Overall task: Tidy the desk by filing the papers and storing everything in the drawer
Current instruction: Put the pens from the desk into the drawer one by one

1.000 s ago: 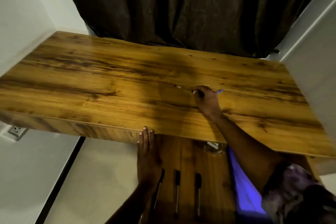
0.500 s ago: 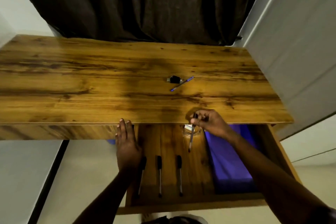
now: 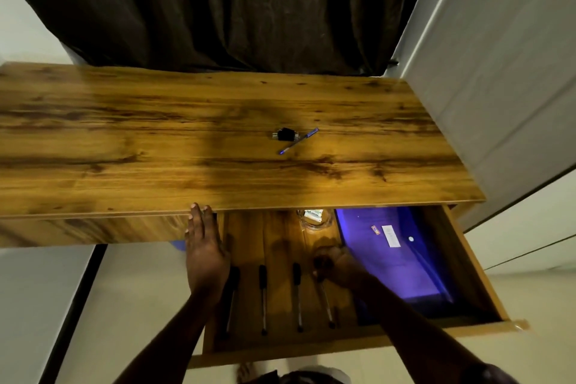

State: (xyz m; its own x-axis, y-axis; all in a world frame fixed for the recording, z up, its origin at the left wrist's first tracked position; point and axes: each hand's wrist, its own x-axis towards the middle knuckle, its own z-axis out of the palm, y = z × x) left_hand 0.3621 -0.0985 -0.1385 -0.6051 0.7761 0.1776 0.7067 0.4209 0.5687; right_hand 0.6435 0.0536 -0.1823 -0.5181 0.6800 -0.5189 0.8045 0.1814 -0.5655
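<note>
Inside the open drawer (image 3: 473,265), your right hand (image 3: 339,265) pinches a pen (image 3: 325,302).
Your left hand (image 3: 204,254) lies flat, fingers together.

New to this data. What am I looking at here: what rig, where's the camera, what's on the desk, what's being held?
There is no robot. A person works with bare hands, and the single picture comes from a wide-angle camera on their head, looking forward and down.

The wooden desk carries a small black object and a blue pen that touch or overlap. Below it the drawer is pulled open. It holds a row of pens, a blue folder and a clear container.

The left hand lies flat at the drawer's left edge, holding nothing. The right hand grips one more pen, low beside the row.
</note>
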